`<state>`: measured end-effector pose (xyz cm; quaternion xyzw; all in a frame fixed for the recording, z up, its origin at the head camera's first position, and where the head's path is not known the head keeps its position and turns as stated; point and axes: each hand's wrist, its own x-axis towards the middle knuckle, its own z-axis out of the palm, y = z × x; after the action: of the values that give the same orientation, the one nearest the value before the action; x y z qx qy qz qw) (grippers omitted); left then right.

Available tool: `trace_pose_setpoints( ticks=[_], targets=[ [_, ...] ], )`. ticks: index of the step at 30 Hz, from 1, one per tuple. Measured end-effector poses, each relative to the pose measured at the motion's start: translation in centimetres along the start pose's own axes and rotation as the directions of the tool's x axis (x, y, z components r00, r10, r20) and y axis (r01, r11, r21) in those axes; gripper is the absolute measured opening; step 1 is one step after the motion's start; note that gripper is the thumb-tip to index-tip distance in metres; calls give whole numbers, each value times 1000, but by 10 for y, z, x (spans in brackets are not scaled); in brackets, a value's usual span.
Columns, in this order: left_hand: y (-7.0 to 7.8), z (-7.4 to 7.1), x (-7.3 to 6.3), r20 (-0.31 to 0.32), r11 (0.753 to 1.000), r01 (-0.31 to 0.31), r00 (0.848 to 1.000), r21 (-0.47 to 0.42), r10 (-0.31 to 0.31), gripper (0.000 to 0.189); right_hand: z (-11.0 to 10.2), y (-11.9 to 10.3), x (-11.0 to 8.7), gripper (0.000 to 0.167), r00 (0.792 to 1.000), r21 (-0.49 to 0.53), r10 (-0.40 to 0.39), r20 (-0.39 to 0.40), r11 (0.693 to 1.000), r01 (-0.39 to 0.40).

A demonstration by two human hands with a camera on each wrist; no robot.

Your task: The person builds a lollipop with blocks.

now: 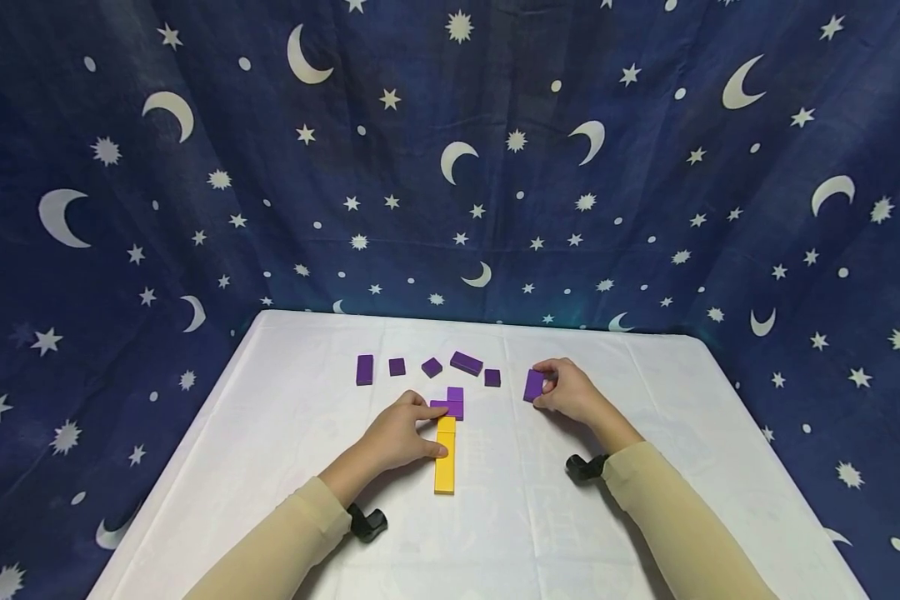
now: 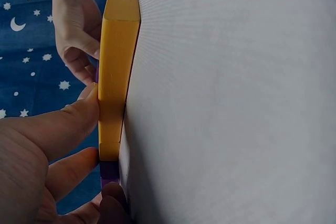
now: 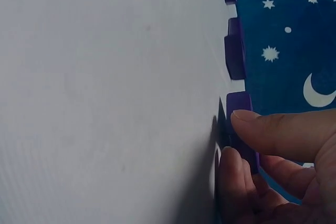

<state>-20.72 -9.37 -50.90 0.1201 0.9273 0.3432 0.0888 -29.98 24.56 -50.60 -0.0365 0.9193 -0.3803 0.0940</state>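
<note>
My left hand (image 1: 401, 433) rests over a column of blocks on the table. Its thumb touches the side of a long yellow block (image 2: 115, 66), and its index finger lies at the purple blocks (image 1: 456, 408) beyond the yellow end. A small yellow block (image 1: 446, 425) sits between the long one and the purple ones. To the right, my right hand (image 1: 566, 390) pinches a purple rectangular block (image 3: 239, 103) between thumb and fingers, close over the table. In the left wrist view, my fingers hide part of the purple end.
A row of loose purple pieces lies farther back: a rectangular block (image 1: 364, 370), a cube (image 1: 397, 367), a turned cube (image 1: 432, 367), a slanted rectangular block (image 1: 467, 362) and another cube (image 1: 492, 378). Behind the white-covered table (image 1: 330, 333) hangs a dark blue star-and-moon cloth (image 1: 510, 167).
</note>
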Motion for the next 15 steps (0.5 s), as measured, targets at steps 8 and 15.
trace_pose_setpoints(
  ticks=[8,15],
  targets=[
    [1,0,-1,4,1000,-5,1000,4,5,72,7,-11,-4,68,999,12,-37,12,999,37],
    [-1,1,0,0,1000,1,1000,2,-1,72,16,-20,-6,66,999,9,-45,23,999,45]
  ],
)
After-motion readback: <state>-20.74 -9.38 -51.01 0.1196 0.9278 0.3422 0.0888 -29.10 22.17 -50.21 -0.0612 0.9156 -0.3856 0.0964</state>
